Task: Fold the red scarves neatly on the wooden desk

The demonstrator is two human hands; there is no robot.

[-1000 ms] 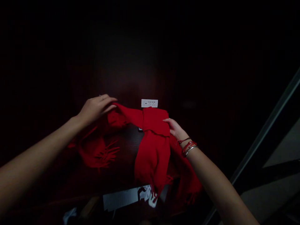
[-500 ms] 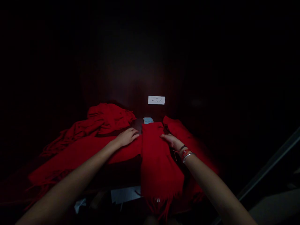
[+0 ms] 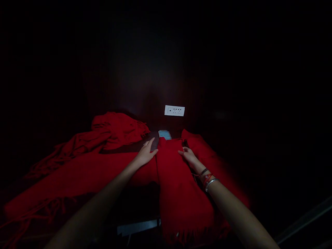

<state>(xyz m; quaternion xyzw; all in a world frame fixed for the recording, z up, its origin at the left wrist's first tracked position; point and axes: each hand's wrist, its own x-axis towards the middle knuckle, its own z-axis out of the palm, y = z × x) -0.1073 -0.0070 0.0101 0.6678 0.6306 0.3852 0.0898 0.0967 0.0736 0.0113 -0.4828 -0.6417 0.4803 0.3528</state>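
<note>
A long red fringed scarf (image 3: 178, 186) lies across a dark table in a very dim room. One folded band runs toward me down the middle; the rest spreads left (image 3: 77, 173) and bunches at the back left. My left hand (image 3: 147, 153) lies flat and open on the left edge of the middle band. My right hand (image 3: 188, 157), with bracelets at the wrist, rests on the band's right edge, fingers slightly curled on the cloth.
A white wall socket (image 3: 174, 110) sits on the dark panel behind the table. A small phone-like object (image 3: 165, 134) lies just past the scarf's far end. Something pale (image 3: 137, 227) shows below the table's front edge. A metal rail (image 3: 303, 218) crosses the lower right.
The scarf was held up and is now laid on the table. Both hands came down onto the middle band, and my left hand has slid forward along its left edge.
</note>
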